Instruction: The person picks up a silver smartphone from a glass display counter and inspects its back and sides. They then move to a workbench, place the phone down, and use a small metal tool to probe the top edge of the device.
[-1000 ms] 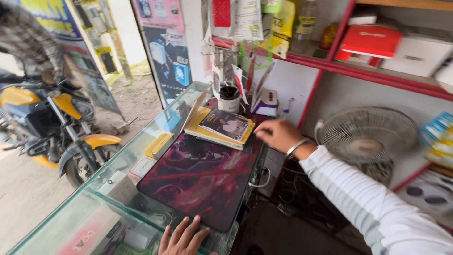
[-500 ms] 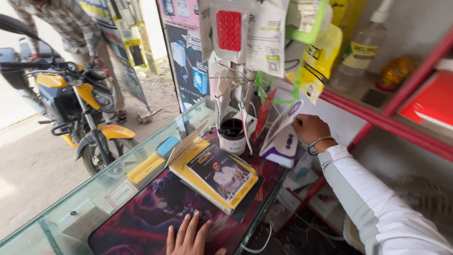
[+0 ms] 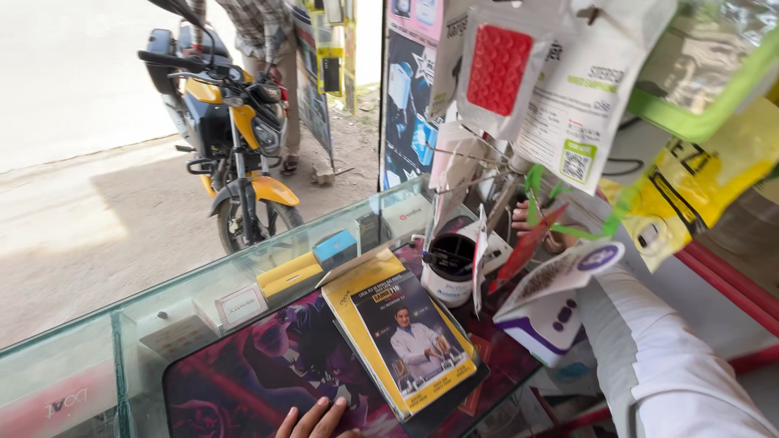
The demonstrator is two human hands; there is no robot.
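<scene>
My left hand (image 3: 316, 419) lies flat at the bottom edge, fingers apart on a dark purple mat (image 3: 251, 377) that covers a glass counter (image 3: 162, 312). Just right of it is a yellow booklet (image 3: 403, 341) with a printed photo on its cover. My right hand (image 3: 526, 219), in a white sleeve (image 3: 649, 357), reaches in behind hanging plastic packets (image 3: 568, 89) and is mostly hidden by them. I cannot see what its fingers touch. Below the right arm stands a white and purple box (image 3: 545, 323), and a white cup (image 3: 448, 274) of pens is beside it.
A yellow and black motorcycle (image 3: 235, 138) is parked on the street beyond the counter, with a person (image 3: 260, 32) standing behind it. Small boxes (image 3: 320, 259) show under the glass. Yellow and green packets (image 3: 698, 170) hang at the right above a red shelf edge (image 3: 730, 284).
My right hand rose from the booklet to the white and purple card, then in behind the hanging packets. The view swung up and left toward the street. My left hand stayed on the mat.
</scene>
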